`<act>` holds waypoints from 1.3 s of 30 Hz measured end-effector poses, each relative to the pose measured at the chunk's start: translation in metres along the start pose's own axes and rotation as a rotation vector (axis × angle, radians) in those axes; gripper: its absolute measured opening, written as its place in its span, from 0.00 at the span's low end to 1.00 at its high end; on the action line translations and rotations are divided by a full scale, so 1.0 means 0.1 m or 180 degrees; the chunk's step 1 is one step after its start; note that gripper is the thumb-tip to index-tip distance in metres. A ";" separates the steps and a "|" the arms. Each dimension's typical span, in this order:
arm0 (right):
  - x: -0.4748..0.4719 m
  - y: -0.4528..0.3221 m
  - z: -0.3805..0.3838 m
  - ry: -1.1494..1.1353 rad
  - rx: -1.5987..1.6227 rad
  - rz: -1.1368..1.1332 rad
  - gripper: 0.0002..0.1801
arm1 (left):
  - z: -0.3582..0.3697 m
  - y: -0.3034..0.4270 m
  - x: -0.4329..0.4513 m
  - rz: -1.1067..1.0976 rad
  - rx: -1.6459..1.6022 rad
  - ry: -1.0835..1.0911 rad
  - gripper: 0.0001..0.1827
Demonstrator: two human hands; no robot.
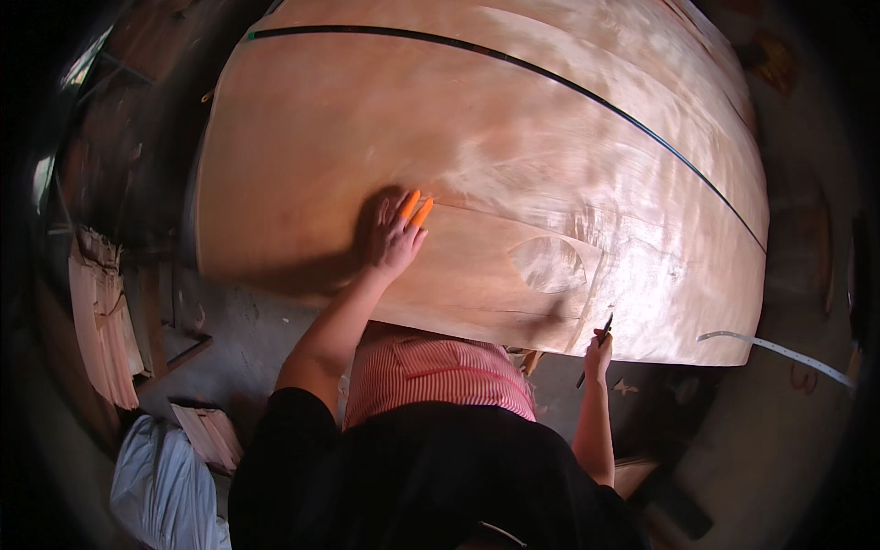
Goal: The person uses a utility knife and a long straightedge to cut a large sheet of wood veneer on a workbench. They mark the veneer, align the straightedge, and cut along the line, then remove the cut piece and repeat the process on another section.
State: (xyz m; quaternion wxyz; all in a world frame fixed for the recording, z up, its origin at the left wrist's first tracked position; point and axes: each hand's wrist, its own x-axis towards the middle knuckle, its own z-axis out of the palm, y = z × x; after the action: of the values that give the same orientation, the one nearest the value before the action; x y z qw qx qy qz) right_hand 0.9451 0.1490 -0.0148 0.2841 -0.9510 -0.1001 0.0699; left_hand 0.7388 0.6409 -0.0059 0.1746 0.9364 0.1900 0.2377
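Large, thin wood veneer sheets [309, 137] lie before me. My left hand [399, 237] rests on them with its fingers apart, two of them in orange finger cots [416, 207]. At the near edge, my right hand [599, 354] grips a slim dark knife or similar tool [606, 328], tip pointing away from me. Between the hands, a smaller veneer piece [474, 275] lies on the sheet, with a rounded hole or patch [550, 265] near its right end. A long dark strip [495, 53] curves across the far part of the sheets.
A pale perforated strip [790, 354] sticks out at the right edge. Bundled veneer strips [103, 330] stand at the left, with a smaller stack [208, 434] and a pale plastic sheet or bag [161, 481] at the lower left.
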 end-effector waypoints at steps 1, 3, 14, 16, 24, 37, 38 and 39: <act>-0.07 -1.07 0.00 -0.0717 0.1010 0.0952 0.09 | -0.03 -0.10 -0.24 -0.0097 0.0181 -0.0094 0.29; -0.20 -1.67 -0.06 -0.1599 0.0562 0.0911 0.10 | -0.15 -0.09 -0.39 -0.0349 0.0355 -0.0227 0.33; -0.47 -3.17 1.12 -0.3683 -0.0205 -0.1245 0.31 | -0.20 -0.19 -0.52 -0.1518 0.0795 0.0183 0.33; -0.51 -3.28 1.43 -0.3771 -0.0353 -0.1339 0.32 | -0.21 -0.19 -0.52 -0.1629 0.0800 0.0199 0.33; -0.66 -3.32 2.30 -0.3012 -0.0939 -0.2358 0.27 | -0.20 -0.24 -0.58 -0.1346 0.0693 0.0373 0.27; -0.42 -2.74 1.70 -0.3505 -0.2039 -0.2471 0.35 | -0.26 -0.22 -0.45 -0.1321 0.0416 0.0297 0.32; -0.27 -2.78 1.57 -0.3698 -0.2647 -0.2627 0.39 | -0.21 -0.26 -0.48 -0.1246 0.0457 0.0326 0.34; -0.10 -2.78 1.42 -0.3491 -0.2222 -0.3091 0.39 | -0.20 -0.27 -0.48 -0.1228 0.0495 0.0288 0.34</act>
State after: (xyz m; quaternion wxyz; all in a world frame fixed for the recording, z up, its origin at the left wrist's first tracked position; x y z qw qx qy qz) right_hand 0.8669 0.4495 0.0225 -0.1198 -0.6657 -0.6428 0.3597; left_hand 0.6820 0.6475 -0.0188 0.1354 0.8817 0.3912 0.2264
